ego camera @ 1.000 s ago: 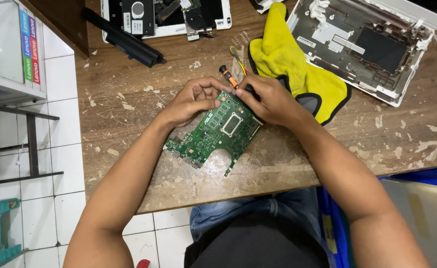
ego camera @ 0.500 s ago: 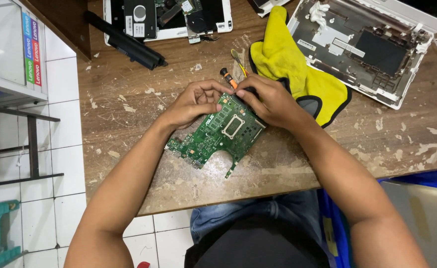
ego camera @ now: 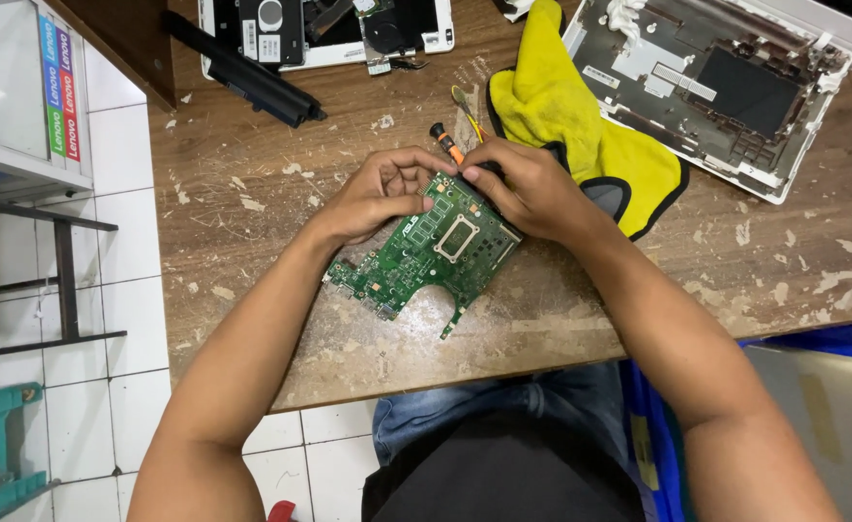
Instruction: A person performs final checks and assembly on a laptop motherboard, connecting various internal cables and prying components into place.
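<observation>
A green circuit board point(ego camera: 433, 253) is gripped at its far edge by the left hand point(ego camera: 376, 196), while an orange-handled screwdriver point(ego camera: 448, 145) is held by the right hand point(ego camera: 532, 186). The board is laid on the worn wooden surface point(ego camera: 252, 222) near its front edge, with a yellow cloth point(ego camera: 566, 106) close on the right.

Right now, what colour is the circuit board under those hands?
Green, clearest in the head view: the circuit board.

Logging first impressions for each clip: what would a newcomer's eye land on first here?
The green circuit board at the middle of the worn wooden table, with the left hand and right hand both on its far edge. Next, the yellow cloth just beyond the right hand, and the opened white laptop shell at the table's far right.
</observation>
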